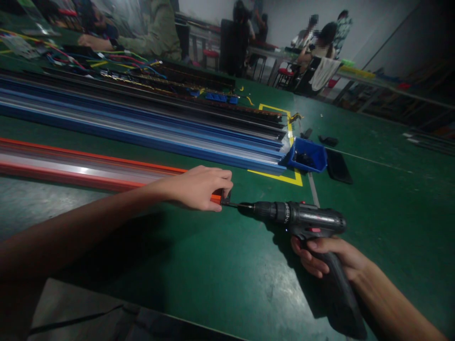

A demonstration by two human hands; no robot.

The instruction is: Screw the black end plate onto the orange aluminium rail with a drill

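Note:
A long orange-red profile (88, 169) lies along the left of the green table, a black end piece (226, 197) at its right end. My left hand (201, 187) is closed around that end, fingers and thumb on either side of it. Wrapped round the handle of a black cordless drill (302, 218) is my right hand (329, 258). The drill points left, and its thin bit (240, 205) reaches the black end piece. Whether the bit's tip sits in a screw or a hole is too small to tell.
Behind lie several blue and black profiles (149, 135) side by side. At their right end stands a blue bin (308, 155) with small dark parts, beside a dark flat slab (338, 166). Loose wires (106, 59) and a co-worker's hand (94, 42) are at the far left.

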